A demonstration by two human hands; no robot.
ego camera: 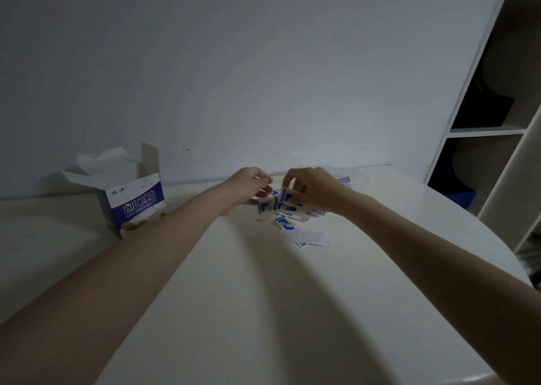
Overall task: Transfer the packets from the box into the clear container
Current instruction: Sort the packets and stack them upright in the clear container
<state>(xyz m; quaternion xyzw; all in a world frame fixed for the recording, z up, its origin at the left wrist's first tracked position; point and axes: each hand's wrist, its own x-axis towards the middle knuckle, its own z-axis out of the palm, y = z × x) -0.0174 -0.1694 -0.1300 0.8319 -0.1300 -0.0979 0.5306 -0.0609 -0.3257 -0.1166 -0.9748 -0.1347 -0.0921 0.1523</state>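
One box (133, 201), several scattered packets (288, 222)

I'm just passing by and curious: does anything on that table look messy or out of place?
Yes. Several packets lie scattered loose on the table below the hands, outside the open box. The left hand and right hand pinch a bunch of them.
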